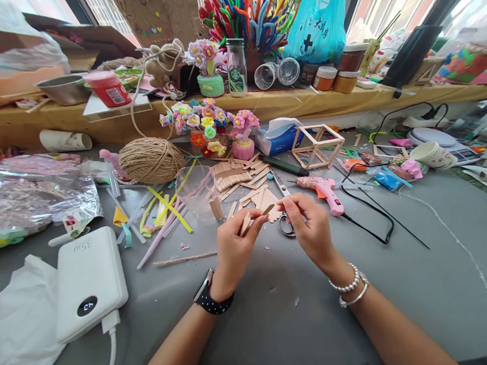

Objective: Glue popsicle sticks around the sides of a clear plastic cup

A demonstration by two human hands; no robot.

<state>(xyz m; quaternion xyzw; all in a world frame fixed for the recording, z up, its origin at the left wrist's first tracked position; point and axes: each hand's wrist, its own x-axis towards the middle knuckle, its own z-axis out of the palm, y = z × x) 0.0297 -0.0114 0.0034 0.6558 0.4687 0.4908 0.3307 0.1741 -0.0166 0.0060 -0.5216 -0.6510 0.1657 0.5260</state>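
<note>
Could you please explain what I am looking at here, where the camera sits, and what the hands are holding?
There is no machine: these are a person's two bare hands, seen from a camera worn on the head that looks forward and down. The left hand and the right hand together pinch small wooden sticks above a grey table. Behind the hands lie a pile of wooden sticks, scissors, a pink glue gun, a wooden cube frame and a ball of twine. At the left sits a white power bank.
</note>
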